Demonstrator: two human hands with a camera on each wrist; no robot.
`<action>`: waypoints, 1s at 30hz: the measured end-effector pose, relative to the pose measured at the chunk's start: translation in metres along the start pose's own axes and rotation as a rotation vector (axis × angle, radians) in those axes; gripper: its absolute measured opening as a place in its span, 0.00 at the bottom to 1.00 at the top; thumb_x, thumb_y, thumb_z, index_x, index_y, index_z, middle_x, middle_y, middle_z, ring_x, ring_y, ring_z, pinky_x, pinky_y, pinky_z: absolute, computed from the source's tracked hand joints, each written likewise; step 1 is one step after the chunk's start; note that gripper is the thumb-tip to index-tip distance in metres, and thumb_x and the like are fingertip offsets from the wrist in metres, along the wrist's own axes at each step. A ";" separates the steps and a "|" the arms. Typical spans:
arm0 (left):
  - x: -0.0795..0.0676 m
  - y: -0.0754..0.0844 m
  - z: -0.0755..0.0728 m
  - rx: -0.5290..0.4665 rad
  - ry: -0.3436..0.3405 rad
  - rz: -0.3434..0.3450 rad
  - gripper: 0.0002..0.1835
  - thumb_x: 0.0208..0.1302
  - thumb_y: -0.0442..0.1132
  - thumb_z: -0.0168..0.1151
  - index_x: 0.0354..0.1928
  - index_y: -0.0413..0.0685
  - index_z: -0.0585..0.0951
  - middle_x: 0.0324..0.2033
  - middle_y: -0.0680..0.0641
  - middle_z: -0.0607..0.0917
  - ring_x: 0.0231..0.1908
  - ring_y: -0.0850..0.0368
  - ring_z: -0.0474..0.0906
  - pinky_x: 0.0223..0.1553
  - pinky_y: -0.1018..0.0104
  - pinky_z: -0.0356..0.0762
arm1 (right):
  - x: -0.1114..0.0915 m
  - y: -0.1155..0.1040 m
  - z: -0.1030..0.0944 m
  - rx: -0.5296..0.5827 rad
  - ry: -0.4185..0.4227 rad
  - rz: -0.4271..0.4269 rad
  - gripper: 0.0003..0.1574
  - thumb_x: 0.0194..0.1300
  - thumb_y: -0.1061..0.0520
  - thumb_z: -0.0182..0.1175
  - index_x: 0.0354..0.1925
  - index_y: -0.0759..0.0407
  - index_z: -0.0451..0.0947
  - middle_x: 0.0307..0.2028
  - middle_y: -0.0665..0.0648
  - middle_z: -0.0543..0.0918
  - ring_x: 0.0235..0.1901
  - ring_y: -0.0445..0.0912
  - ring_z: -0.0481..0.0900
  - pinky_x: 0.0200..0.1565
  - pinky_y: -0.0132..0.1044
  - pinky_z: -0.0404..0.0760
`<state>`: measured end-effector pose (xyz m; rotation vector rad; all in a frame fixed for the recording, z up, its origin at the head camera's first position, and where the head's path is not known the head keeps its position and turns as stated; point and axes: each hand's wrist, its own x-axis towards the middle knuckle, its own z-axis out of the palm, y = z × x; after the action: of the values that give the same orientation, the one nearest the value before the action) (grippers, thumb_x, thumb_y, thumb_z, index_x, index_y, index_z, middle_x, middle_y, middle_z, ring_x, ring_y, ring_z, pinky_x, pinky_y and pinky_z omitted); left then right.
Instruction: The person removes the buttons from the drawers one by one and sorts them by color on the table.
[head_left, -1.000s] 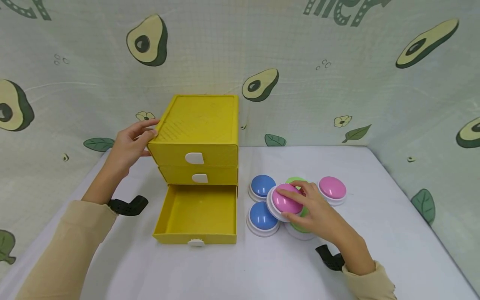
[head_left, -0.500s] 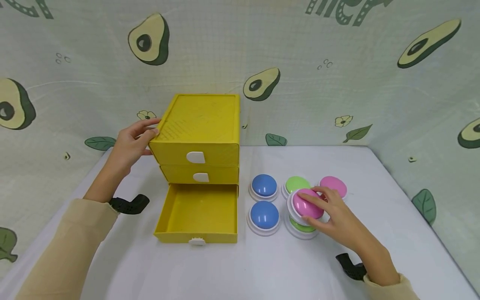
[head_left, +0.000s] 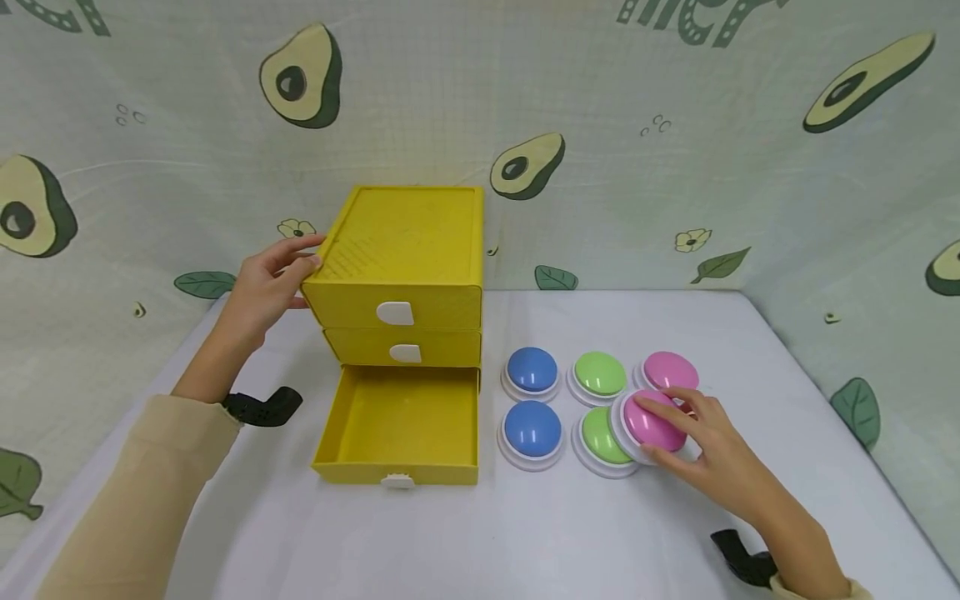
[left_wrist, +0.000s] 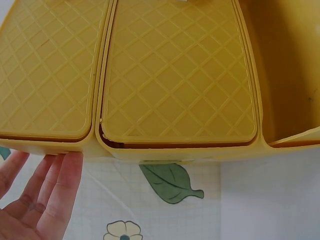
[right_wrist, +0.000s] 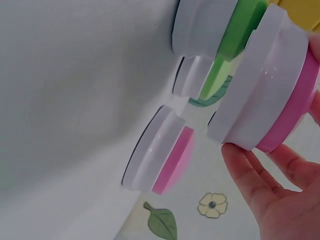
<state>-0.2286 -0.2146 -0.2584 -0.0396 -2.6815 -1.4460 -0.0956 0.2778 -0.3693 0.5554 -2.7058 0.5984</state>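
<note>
My right hand (head_left: 716,454) grips a pink push button (head_left: 654,421) with a white base by its sides; in the right wrist view it is held tilted, above the tabletop. Just left of it, a green push button (head_left: 602,435) is partly covered by it in the head view. Behind sits a second pink push button (head_left: 671,370). My left hand (head_left: 272,279) rests against the upper left side of a yellow drawer cabinet (head_left: 420,233), fingertips on its edge. The cabinet's bottom drawer (head_left: 405,425) is pulled out with nothing inside, while the upper two are closed.
Two blue push buttons (head_left: 532,429) stand in a column right of the cabinet, and another green push button (head_left: 600,373) sits between them and the rear pink one. A patterned cloth (head_left: 420,92) hangs behind the white table (head_left: 450,542).
The right hand has carried the pink push button rightward, from over the blue and green ones to the right of the front green one. The left hand stays on the cabinet.
</note>
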 end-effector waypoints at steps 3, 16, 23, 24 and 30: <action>0.000 0.000 0.000 0.001 0.004 -0.001 0.27 0.68 0.58 0.45 0.67 0.63 0.64 0.59 0.43 0.71 0.39 0.64 0.76 0.34 0.76 0.78 | -0.005 0.004 -0.002 -0.005 0.018 0.000 0.42 0.42 0.57 0.74 0.58 0.45 0.74 0.53 0.57 0.69 0.49 0.44 0.62 0.35 0.37 0.80; 0.000 0.000 0.000 0.003 0.007 0.004 0.27 0.68 0.58 0.45 0.67 0.63 0.65 0.60 0.43 0.71 0.38 0.66 0.75 0.34 0.76 0.78 | -0.022 0.022 -0.007 -0.047 0.010 0.096 0.40 0.43 0.53 0.74 0.57 0.46 0.74 0.53 0.60 0.69 0.47 0.47 0.62 0.33 0.39 0.77; 0.000 0.000 0.001 0.000 0.003 0.003 0.27 0.68 0.58 0.45 0.67 0.63 0.64 0.60 0.43 0.70 0.40 0.65 0.75 0.34 0.76 0.78 | -0.028 0.030 -0.005 -0.056 -0.008 0.131 0.41 0.44 0.52 0.74 0.59 0.47 0.73 0.52 0.60 0.69 0.46 0.48 0.61 0.34 0.43 0.75; 0.000 0.000 0.001 -0.002 0.004 0.004 0.27 0.68 0.58 0.45 0.67 0.63 0.64 0.60 0.43 0.70 0.40 0.65 0.75 0.34 0.76 0.78 | -0.028 0.031 -0.004 -0.051 -0.019 0.146 0.41 0.45 0.51 0.73 0.59 0.47 0.72 0.52 0.60 0.68 0.46 0.49 0.62 0.35 0.45 0.76; 0.000 -0.001 0.000 -0.007 0.010 0.008 0.27 0.68 0.58 0.45 0.67 0.63 0.65 0.60 0.43 0.70 0.38 0.67 0.75 0.34 0.76 0.78 | -0.032 0.038 -0.001 -0.036 -0.035 0.179 0.40 0.46 0.51 0.72 0.58 0.53 0.72 0.52 0.64 0.67 0.47 0.56 0.62 0.37 0.60 0.75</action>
<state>-0.2285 -0.2148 -0.2593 -0.0439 -2.6656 -1.4497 -0.0841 0.3194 -0.3928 0.3188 -2.8132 0.5879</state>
